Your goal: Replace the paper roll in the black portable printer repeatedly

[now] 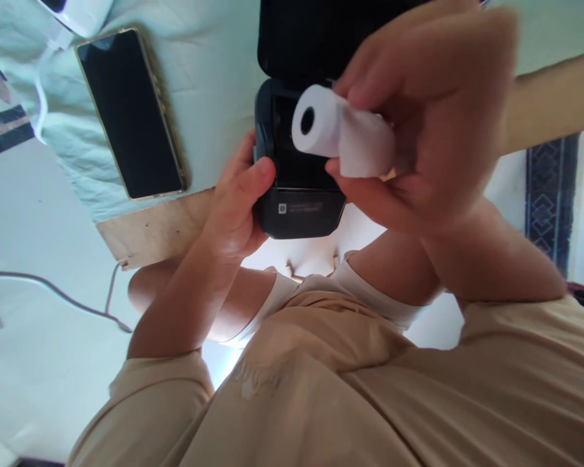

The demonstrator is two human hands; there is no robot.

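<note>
My left hand (233, 207) grips the left side of a small black printer (299, 211), thumb on its top edge. The printer's lid (302, 39) stands open and its paper bay is exposed. My right hand (433, 117) pinches a white paper roll (321, 123) just above and in front of that open bay, with a loose flap of paper under my fingers. The roll's core hole faces me. The printer rests at the near edge of the table, above my lap.
A dark smartphone (129, 113) lies face up on a pale green cloth (209, 78) left of the printer. A white device (85, 13) sits at the top left. The wooden table edge (156, 227) shows below the cloth. A grey cable (53, 292) runs over the floor at left.
</note>
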